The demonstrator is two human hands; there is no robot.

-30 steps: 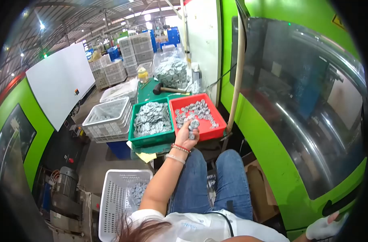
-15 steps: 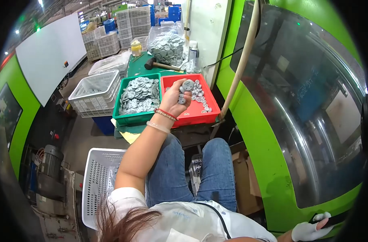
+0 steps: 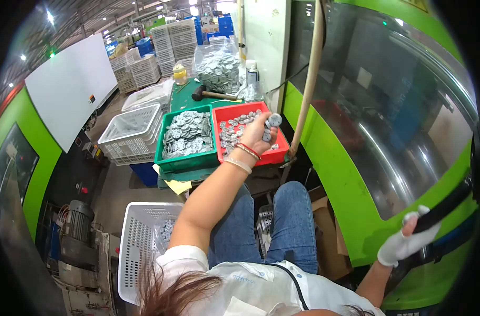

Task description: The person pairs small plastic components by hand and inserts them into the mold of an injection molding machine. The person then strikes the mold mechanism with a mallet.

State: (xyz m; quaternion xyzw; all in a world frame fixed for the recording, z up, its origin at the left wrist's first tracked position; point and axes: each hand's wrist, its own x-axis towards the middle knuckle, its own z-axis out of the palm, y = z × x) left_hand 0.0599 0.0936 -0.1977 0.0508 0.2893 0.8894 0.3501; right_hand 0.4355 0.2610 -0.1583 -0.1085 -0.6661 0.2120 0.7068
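Gloved in white, the person's right hand wraps around a black handle on a green machine door, sitting well higher in view than half a second ago. Nearer the middle, a white basket stands beside the seated person's left leg, with small grey pieces in clear plastic inside.

Beyond the knees, the bare left hand has its fingers curled around several grey discs, pinching them above the right part of a red tray; it has shifted right across that tray. The two moves together suggest the door is being worked while the left hand keeps its load, the discs not yet set down. Which way the door slides cannot be told.

Small grey pieces lie scattered in the red tray. Just beside it, a green tray is heaped with flat grey pieces, and yellow paper juts from below. A pale pole stands between red tray and door, narrowing the space on that side.

Behind the trays, a black-headed mallet lies on the green tabletop, before a bulging clear bag of grey pieces and a spray can. Stacked crates fill the background.
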